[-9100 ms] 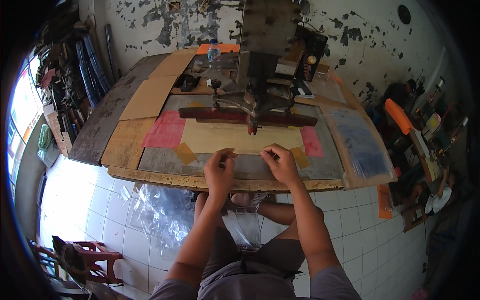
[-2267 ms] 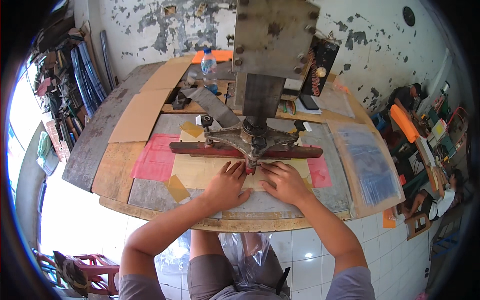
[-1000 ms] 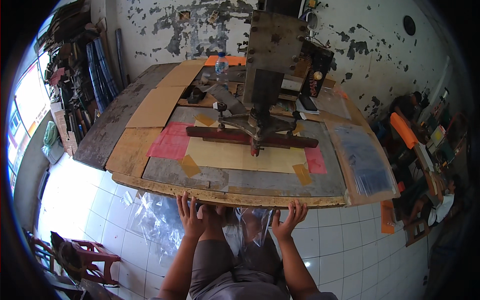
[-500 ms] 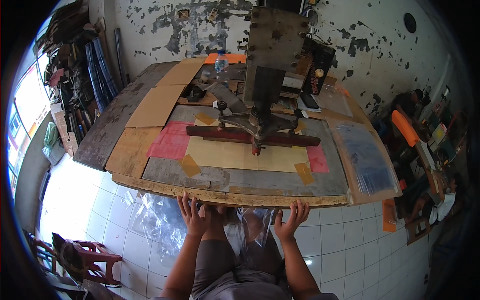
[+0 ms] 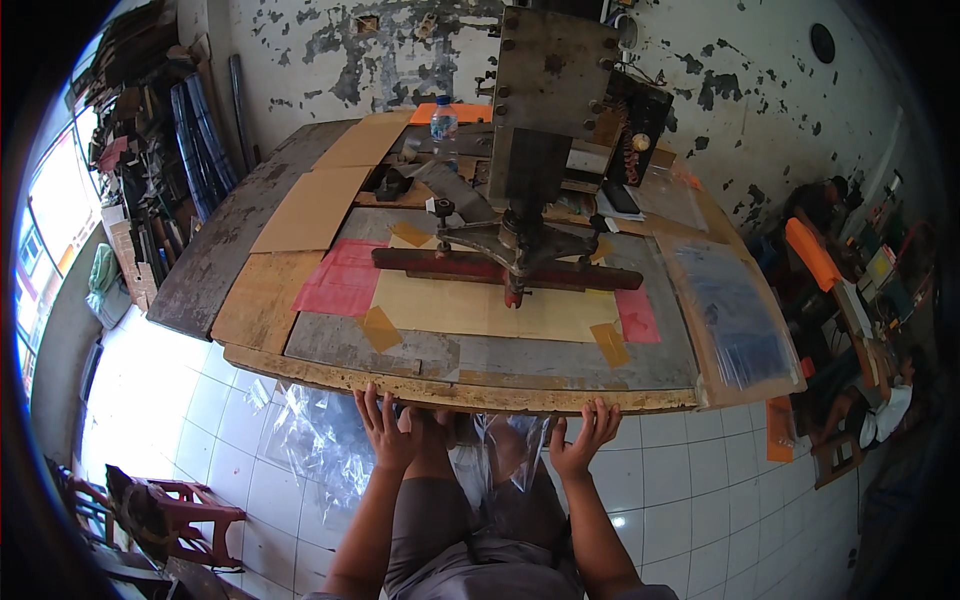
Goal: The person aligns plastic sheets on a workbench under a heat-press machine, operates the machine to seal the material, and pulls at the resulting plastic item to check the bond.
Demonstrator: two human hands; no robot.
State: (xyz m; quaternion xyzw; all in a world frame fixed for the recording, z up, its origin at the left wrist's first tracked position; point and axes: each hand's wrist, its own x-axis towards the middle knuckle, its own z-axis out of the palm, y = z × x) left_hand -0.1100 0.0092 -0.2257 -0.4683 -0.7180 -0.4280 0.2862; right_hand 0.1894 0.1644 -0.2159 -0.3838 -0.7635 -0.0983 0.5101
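My left hand (image 5: 386, 430) and my right hand (image 5: 585, 440) rest against the worn wooden front edge (image 5: 470, 398) of the worktable, fingers apart and tips over the rim. Neither holds anything. Beyond them lies a grey metal plate (image 5: 420, 372) with a pale yellow sheet (image 5: 450, 310), pink pieces (image 5: 335, 278) showing at its ends and brown tape (image 5: 610, 344) at its corners. Over the sheet stands a heavy metal press (image 5: 515, 245) with a long red bar (image 5: 440, 268) across it; the bar hides part of the sheet.
Cardboard pieces (image 5: 310, 210) line the table's left side. A stack of clear plastic (image 5: 735, 320) lies on the right. A bottle (image 5: 443, 120) stands at the back. Crumpled plastic (image 5: 315, 440) hangs below the edge, a red stool (image 5: 195, 515) stands lower left, and a person (image 5: 815, 210) sits far right.
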